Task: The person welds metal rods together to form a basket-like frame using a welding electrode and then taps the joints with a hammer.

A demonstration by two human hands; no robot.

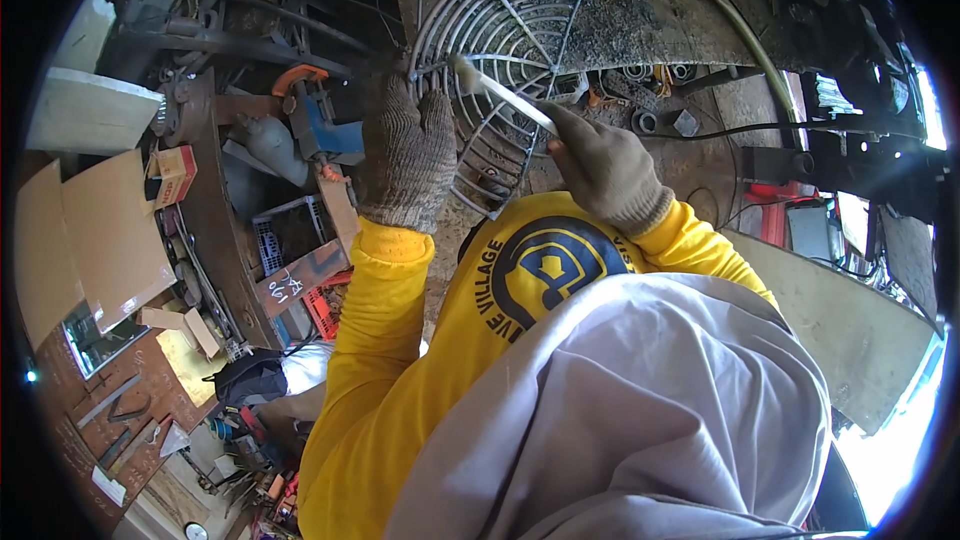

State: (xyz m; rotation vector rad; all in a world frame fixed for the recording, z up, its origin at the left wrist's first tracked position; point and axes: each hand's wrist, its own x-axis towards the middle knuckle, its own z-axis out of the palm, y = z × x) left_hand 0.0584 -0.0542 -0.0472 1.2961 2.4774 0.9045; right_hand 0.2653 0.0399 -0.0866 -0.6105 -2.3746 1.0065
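A grey half-round metal wire grille [510, 25], made of curved bars with straight ribs, leans over the dark bench at the top middle. My left hand [408, 155], in a grey-brown knitted glove, is closed on its left edge; the fingertips are partly hidden among the bars. My right hand [605, 165], gloved too, grips a brush [515, 103] by its long whitish handle. The brush's tan tip lies against the bars beside my left thumb, though blur hides whether it is bristle or wire.
The worn dark bench top [650, 30] carries dirt and metal scraps. A black cable [740, 128] runs off to the right. On the left are a blue vise-like tool [325, 125], an orange clamp [298, 77] and cardboard [118, 230]. A pale board [830, 315] leans at right.
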